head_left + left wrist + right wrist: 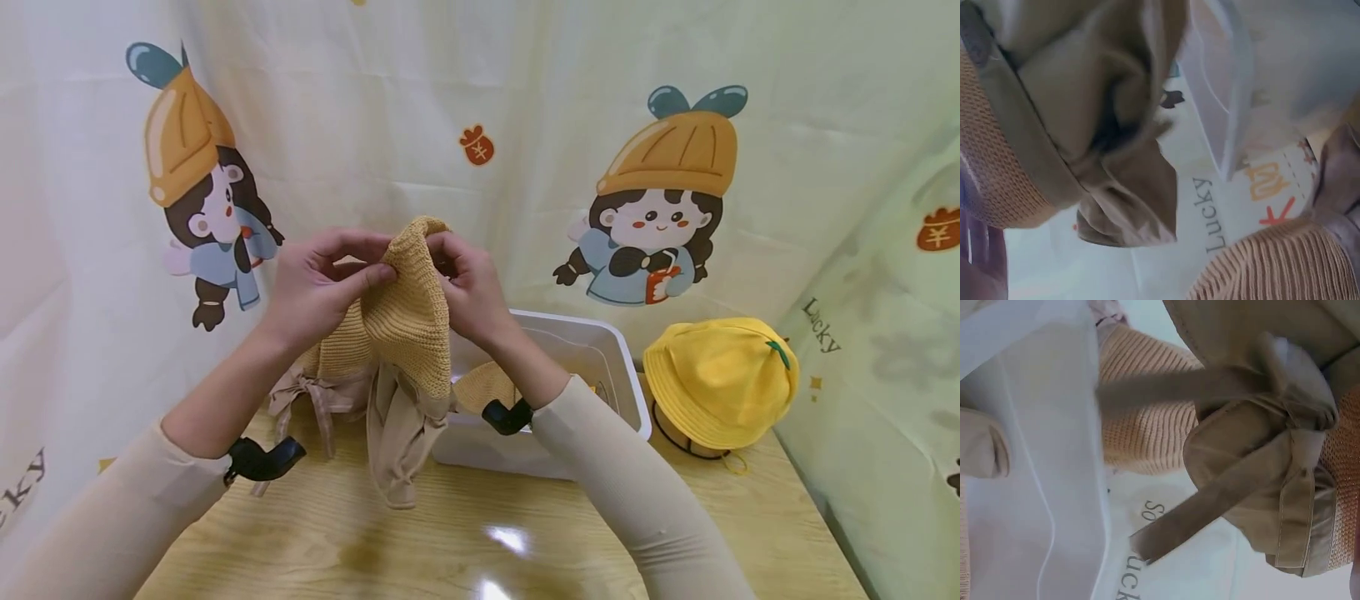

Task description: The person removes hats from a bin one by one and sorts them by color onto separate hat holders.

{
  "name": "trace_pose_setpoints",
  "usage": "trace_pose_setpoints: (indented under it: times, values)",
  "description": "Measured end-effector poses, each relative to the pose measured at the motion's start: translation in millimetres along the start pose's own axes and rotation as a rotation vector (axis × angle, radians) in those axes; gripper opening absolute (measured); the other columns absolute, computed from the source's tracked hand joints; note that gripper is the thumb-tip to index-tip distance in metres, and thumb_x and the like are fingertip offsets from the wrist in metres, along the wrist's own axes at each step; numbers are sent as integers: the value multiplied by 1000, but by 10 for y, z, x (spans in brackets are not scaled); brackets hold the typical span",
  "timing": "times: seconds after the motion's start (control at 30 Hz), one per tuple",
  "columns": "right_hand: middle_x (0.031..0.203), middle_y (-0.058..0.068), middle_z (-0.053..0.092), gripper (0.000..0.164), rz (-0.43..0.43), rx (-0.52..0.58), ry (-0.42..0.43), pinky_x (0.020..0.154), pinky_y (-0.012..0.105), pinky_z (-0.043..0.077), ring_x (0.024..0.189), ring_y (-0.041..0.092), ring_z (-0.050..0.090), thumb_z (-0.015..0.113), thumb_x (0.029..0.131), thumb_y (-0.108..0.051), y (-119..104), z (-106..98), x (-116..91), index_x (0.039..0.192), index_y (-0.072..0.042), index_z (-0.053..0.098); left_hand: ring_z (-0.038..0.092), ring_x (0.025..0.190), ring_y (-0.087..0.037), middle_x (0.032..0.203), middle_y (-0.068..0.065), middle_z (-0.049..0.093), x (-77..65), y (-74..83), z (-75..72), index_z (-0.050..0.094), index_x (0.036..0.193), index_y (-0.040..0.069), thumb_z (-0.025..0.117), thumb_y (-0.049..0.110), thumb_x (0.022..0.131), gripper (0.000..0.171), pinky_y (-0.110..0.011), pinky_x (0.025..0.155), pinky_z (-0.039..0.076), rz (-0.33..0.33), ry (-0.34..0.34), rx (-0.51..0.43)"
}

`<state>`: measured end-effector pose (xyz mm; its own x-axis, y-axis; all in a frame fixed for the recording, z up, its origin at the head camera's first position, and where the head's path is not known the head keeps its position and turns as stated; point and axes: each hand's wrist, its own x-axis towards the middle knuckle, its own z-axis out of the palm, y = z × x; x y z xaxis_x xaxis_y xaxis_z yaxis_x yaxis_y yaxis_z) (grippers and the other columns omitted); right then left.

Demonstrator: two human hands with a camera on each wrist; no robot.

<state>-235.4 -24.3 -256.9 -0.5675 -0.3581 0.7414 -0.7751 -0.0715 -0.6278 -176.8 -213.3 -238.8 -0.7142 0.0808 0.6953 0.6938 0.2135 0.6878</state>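
A: What do the left hand and the right hand have between them?

B: A tan knitted hat. The left grip is narrow, its thumb pinching the knit from the front near the upper edge. The right grip pinches the opposite edge; some fingertips are hidden behind the knit, so I can't say exactly how they lie.

A: Where is the hat, and which way does it run?

B: It's in the air over the counter, directly between both hands, so neither is clearly nearer. Its long axis runs roughly up and down, knit on top, with a beige cloth flap hanging below. The right wrist view shows a bow and a loose tie on it.

A: What would a move turn on?

B: In my judgement, the white bin: it stands below and to the right of the grip, on the right hand's side.

A: And the pose?

B: Both hands are raised, forearms slanting inward from the counter's near side. The right forearm crosses in front of the bin.

A: Farther out?

B: A second hat, also knitted, sits behind toward the counter's far left corner. Another tan hat lies in the bin. A yellow hat stands beyond the bin's right side, near the counter's right edge.
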Motion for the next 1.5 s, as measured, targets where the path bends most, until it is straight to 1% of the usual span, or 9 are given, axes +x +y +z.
trace_pose_setpoints:
  times: [0.2, 0.37, 0.47, 0.53, 0.7, 1.03, 1.2, 1.37, 1.5]
  values:
    - [90, 13, 63, 6, 84, -24, 8, 64, 27, 54, 80, 14, 63, 58, 97, -3, 11, -61, -37, 96, 3, 59, 62, 102, -10, 113, -5, 68, -106, -93, -6, 66, 122, 4, 67, 5, 94, 28, -23, 87, 55, 29, -101, 247]
    - [84, 11, 62, 7, 66, -38, -26, 61, 24, 50, 75, 11, 57, 58, 97, -3, 2, -103, -13, 98, 4, 60, 66, 96, -10, 104, -10, 70, -141, -113, -38, 67, 115, -2, 65, 2, 95, 21, -22, 81, 56, 33, -75, 216]
    - [84, 12, 63, 7, 53, -18, -32, 61, 23, 50, 73, 10, 57, 59, 96, -1, 11, -161, 14, 99, 6, 62, 67, 90, -9, 98, 1, 71, -120, -101, -94, 69, 110, -4, 66, -2, 93, 17, -20, 78, 57, 48, -29, 207]
    - [84, 13, 65, 8, 31, -8, -43, 62, 23, 52, 73, 11, 61, 60, 96, 1, 17, -218, 38, 100, 6, 63, 66, 88, -7, 96, 2, 71, -96, -69, -154, 71, 108, -3, 66, -2, 93, 16, -19, 77, 56, 65, -9, 248]
    - [82, 12, 66, 7, -35, -56, -80, 60, 25, 51, 71, 14, 63, 63, 95, -1, 1, -337, 108, 98, 5, 65, 64, 88, -1, 94, -7, 73, -35, 31, -294, 73, 105, 0, 68, 0, 92, 14, -13, 78, 52, 155, 2, 401]
    - [85, 11, 65, 8, -35, -163, -100, 68, 26, 53, 75, 13, 59, 62, 96, -3, -84, -365, 269, 99, 4, 65, 58, 87, 3, 92, -12, 72, 118, 196, -463, 73, 100, -4, 69, -4, 90, 11, -8, 75, 46, 355, 15, 588]
    - [85, 9, 65, 7, -117, -256, -120, 69, 25, 55, 74, 11, 58, 61, 96, -2, -73, -374, 354, 96, 3, 64, 57, 83, -5, 90, -14, 71, 185, 189, -557, 73, 98, -5, 68, -5, 90, 9, -7, 75, 42, 452, 11, 672]
    - [85, 7, 68, 8, -215, -371, -140, 76, 24, 56, 76, 11, 62, 60, 97, -4, -38, -368, 442, 95, 2, 65, 61, 80, -19, 90, -15, 71, 249, 138, -636, 73, 98, -4, 64, -6, 92, 11, -8, 77, 39, 486, 26, 715]
    - [87, 7, 70, 9, -224, -408, -144, 78, 23, 56, 78, 11, 65, 61, 97, -6, -4, -347, 506, 96, 1, 67, 63, 80, -25, 90, -15, 71, 312, 76, -687, 73, 98, -2, 64, -2, 93, 10, -13, 76, 38, 502, 34, 744]
